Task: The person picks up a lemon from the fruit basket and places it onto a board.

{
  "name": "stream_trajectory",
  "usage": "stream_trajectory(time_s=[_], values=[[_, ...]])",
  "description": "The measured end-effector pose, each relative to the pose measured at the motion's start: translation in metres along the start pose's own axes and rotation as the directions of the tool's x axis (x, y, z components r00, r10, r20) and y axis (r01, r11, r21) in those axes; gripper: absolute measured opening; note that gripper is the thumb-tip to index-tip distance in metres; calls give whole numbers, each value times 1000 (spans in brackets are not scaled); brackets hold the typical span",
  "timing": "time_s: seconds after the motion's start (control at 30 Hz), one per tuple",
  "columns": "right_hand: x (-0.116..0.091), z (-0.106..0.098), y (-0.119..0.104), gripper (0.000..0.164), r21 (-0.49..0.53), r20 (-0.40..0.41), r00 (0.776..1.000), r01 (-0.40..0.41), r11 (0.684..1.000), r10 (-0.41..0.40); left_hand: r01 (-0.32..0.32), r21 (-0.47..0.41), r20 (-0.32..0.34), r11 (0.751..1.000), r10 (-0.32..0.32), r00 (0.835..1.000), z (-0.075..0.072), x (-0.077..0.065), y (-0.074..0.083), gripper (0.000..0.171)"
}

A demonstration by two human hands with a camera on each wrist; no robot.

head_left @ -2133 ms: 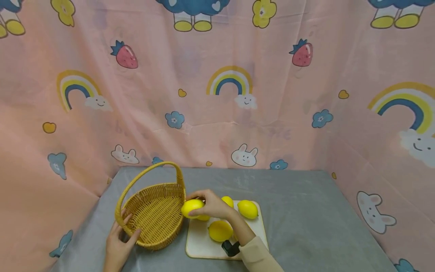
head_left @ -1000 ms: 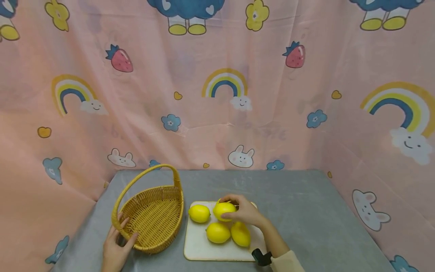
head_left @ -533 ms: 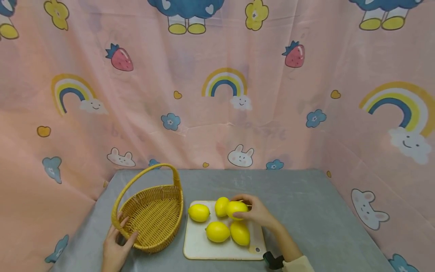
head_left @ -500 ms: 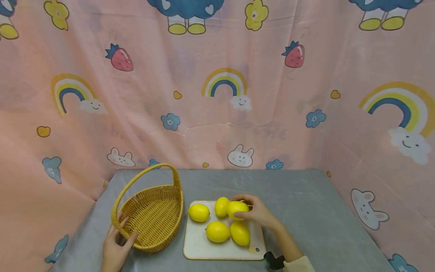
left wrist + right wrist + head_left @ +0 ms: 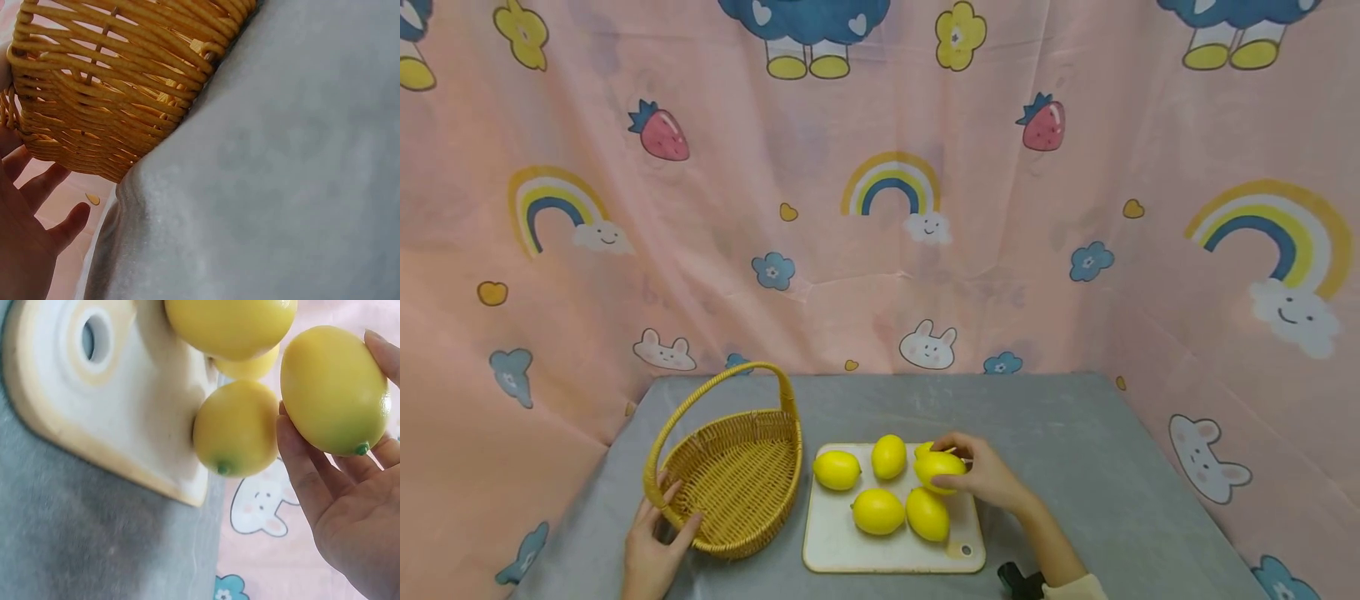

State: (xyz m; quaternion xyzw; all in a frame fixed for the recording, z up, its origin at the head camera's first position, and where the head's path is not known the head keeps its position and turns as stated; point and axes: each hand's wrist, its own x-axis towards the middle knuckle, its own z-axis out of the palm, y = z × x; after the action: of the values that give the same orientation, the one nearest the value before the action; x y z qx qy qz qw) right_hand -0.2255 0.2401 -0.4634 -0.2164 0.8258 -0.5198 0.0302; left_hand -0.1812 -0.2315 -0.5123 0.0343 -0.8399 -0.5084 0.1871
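A yellow wicker basket (image 5: 741, 487) with a tall arched handle stands at the left. My left hand (image 5: 658, 533) grips its near-left rim, where the handle starts; the left wrist view shows the fingers beside the woven wall (image 5: 112, 81). Over the far right of a white cutting board (image 5: 850, 554), my right hand (image 5: 988, 475) holds a lemon (image 5: 938, 472) between thumb and fingers. In the right wrist view this lemon (image 5: 334, 390) has its green tip downward, next to another lemon (image 5: 236, 428) on the board. Several more lemons (image 5: 877, 511) lie spread over the board.
The grey tabletop (image 5: 1060, 467) runs back to a pink curtain (image 5: 865, 292) printed with rainbows and rabbits. One corner of the board has a round hole (image 5: 966, 550). A black device (image 5: 1021, 581) sits on the right wrist.
My right hand has moved with a lemon from beside the basket, rightward across the board to its far right side. The left hand keeps its grip on the basket, which has stayed in place.
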Motion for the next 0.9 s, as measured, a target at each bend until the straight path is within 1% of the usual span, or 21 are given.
stream_trajectory(time_s=[0.13,0.27,0.43,0.67,0.9], values=[[-4,-3,2,35,-6,-3,1000,-17,1000,17,17,0,8,1000,-17,1000,0,0,1,58],[-7,-6,4,36,-22,-1,999,-34,999,34,22,-7,8,1000,-22,1000,0,0,1,59],[-11,-10,6,37,-45,9,998,-64,997,64,25,7,5,1000,-25,1000,0,1,0,59],[-14,-12,10,38,-79,32,995,-88,993,91,17,19,0,1000,-17,1000,0,0,-1,58],[-17,-12,14,37,-72,49,993,-104,992,108,8,11,0,1000,-8,1000,0,0,-2,57]])
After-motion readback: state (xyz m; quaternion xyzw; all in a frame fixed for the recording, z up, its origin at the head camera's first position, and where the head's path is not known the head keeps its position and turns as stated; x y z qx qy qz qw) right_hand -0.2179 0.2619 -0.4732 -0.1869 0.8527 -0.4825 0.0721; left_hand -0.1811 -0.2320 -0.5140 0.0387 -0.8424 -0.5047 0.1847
